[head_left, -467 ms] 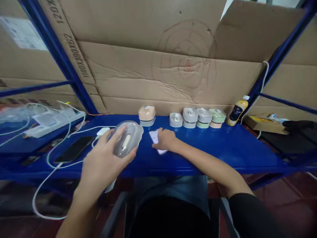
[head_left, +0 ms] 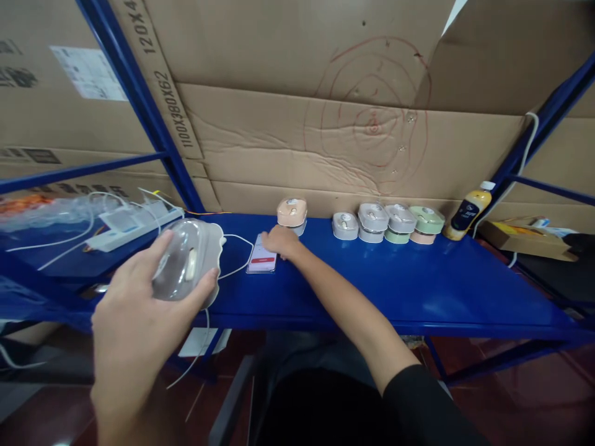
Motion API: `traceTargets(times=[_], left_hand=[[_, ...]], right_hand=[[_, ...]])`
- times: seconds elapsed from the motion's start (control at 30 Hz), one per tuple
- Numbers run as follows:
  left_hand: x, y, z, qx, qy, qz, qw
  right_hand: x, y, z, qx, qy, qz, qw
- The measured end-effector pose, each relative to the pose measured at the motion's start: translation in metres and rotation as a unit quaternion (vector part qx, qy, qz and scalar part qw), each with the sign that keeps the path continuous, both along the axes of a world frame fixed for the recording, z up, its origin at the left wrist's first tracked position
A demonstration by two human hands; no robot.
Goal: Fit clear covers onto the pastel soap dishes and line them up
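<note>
My left hand (head_left: 134, 303) is wrapped round a small grey box with a clear domed lid (head_left: 179, 263), raised above the left part of the desk and tilted so its lid faces me. A pale bar shows on the lid. My right hand (head_left: 281, 240) grips the upper right edge of a phone (head_left: 262, 257) lying on the blue desk. The phone's lit screen shows a red button; its upper right corner is hidden by my fingers. Just behind that hand is a stack with a peach box (head_left: 292, 211) on top.
Along the back stand a single grey box (head_left: 345, 226) and stacked grey and green boxes (head_left: 400, 218). A bottle of yellow drink (head_left: 468, 210) stands by the right post. At left lie a white power strip (head_left: 134, 229) and loose white cables. The blue desk (head_left: 372, 288) backs onto cardboard.
The view has shifted slightly left. My right hand has moved the phone leftward across the desk. My left hand has carried the grey box left and nearer to me.
</note>
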State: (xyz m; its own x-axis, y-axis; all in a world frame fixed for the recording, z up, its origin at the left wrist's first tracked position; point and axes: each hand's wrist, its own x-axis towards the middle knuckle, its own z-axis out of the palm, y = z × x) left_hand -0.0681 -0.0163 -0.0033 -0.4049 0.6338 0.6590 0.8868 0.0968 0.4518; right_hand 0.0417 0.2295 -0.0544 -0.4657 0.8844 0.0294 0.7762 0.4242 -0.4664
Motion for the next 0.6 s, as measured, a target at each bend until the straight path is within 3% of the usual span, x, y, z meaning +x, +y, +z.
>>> traceTargets(times=[0.1,0.27,0.37,0.6], left_hand=[[-0.005,0.001,-0.002,0.005,-0.01,0.006,1.0],[-0.004,0.004,-0.006,0.006,-0.012,-0.009,1.0],[-0.002,0.006,-0.007,0.001,-0.011,-0.008,1.0],[-0.001,0.006,-0.006,-0.008,-0.009,0.005,1.0]], right_hand=[[0.03,0.021,-0.005,-0.045,0.018,-0.012,0.999],[0.072,0.032,-0.021,0.02,0.049,0.044,0.998],[0.073,0.03,-0.028,0.06,0.018,0.076,0.995],[0.06,0.028,-0.031,0.071,-0.045,0.06,0.995]])
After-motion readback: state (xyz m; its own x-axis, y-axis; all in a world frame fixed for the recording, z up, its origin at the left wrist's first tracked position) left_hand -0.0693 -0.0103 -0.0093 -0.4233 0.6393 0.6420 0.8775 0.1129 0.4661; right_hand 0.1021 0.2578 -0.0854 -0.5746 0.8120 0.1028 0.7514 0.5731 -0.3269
